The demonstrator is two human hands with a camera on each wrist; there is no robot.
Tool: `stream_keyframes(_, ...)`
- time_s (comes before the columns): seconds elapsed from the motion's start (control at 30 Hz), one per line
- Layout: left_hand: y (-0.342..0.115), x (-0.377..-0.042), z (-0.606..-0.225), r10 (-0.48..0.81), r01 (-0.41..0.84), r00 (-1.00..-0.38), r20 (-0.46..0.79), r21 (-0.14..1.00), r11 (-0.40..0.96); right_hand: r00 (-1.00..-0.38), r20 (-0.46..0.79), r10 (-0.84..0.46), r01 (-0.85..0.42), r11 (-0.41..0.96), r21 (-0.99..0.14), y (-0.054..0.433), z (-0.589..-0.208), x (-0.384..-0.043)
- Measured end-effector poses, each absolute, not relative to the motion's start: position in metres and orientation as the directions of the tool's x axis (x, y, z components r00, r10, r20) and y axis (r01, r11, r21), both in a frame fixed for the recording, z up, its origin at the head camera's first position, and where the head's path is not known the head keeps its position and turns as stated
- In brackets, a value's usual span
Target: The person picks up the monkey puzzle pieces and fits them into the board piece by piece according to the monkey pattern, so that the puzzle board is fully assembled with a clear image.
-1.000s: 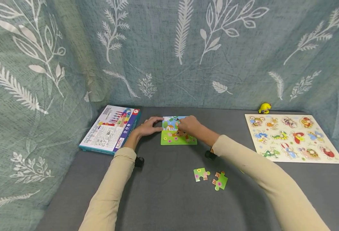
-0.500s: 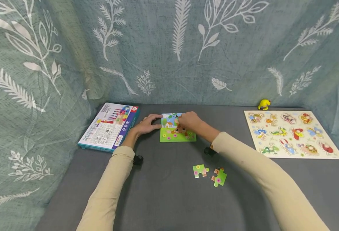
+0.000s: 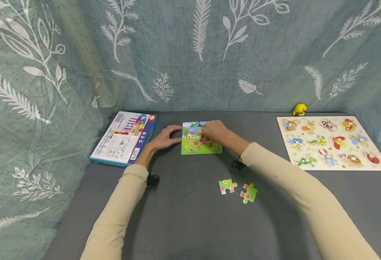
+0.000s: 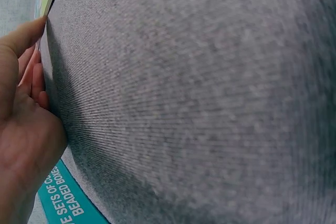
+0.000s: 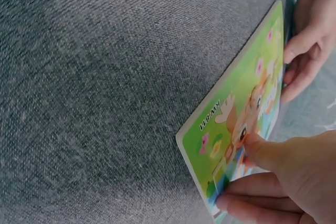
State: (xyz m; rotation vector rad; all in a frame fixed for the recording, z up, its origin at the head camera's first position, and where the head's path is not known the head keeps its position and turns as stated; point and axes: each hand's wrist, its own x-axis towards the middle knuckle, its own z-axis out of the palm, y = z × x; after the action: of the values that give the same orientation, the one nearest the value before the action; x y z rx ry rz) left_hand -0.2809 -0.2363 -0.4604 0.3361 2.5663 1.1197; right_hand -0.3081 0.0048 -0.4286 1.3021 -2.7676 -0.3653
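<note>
A small square jigsaw puzzle (image 3: 194,149) with a house, flowers and a brown cartoon animal lies flat towards the back of the table. My left hand (image 3: 164,138) touches its left edge, thumb and forefinger spread apart. Over the upper right part is my right hand (image 3: 217,130), which hides that corner in the head view. The right wrist view shows its thumb and fingers pinching a puzzle piece (image 5: 230,168) at the board's surface, partly covered by the hand. Two loose pieces, a left one (image 3: 227,186) and a right one (image 3: 249,193), lie nearer me.
A boxed set (image 3: 122,139) with a teal side lies left of the left hand. At the right is a wooden insect puzzle board (image 3: 333,142), with a small yellow toy (image 3: 299,109) behind it. A leaf-patterned green curtain (image 3: 177,54) hangs at the back.
The head view has tilted, so everything on the table appears slightly higher. Both hands stay at the jigsaw, with only slight movement of the right fingers over its upper right part.
</note>
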Motion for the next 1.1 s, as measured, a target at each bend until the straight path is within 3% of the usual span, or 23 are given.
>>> stream_keyframes(0.4,-0.238,-0.278,-0.456,0.357,0.103,-0.914,-0.195,0.737,0.668,-0.671,-0.077,-0.738,-0.741,0.661,0.119,0.022,-0.421,-0.322)
stream_keyframes(0.6,-0.231,-0.277,-0.454,0.372,0.132,-0.911,-0.178,0.729,0.671,-0.631,-0.034,-0.775,-0.768,0.63,-0.112,0.046,-0.417,-0.323)
stream_keyframes(0.7,-0.228,-0.277,-0.457,0.386,0.149,-0.907,-0.169,0.728,0.669,-0.563,0.099,-0.821,-0.821,0.54,-0.188,0.07,-0.418,-0.3)
stream_keyframes(0.8,-0.23,-0.273,-0.462,0.394,0.147,-0.9,-0.185,0.723,0.675,-0.475,0.2,-0.857,-0.878,0.446,-0.173,0.091,-0.421,-0.256)
stream_keyframes(0.97,-0.235,-0.268,-0.467,0.391,0.143,-0.901,-0.187,0.724,0.675,-0.449,0.077,-0.89,-0.878,0.423,-0.224,0.117,-0.432,-0.184)
stream_keyframes(1.1,-0.239,-0.269,-0.465,0.386,0.143,-0.906,-0.175,0.732,0.666,-0.468,0.026,-0.883,-0.855,0.444,-0.269,0.122,-0.445,-0.157)
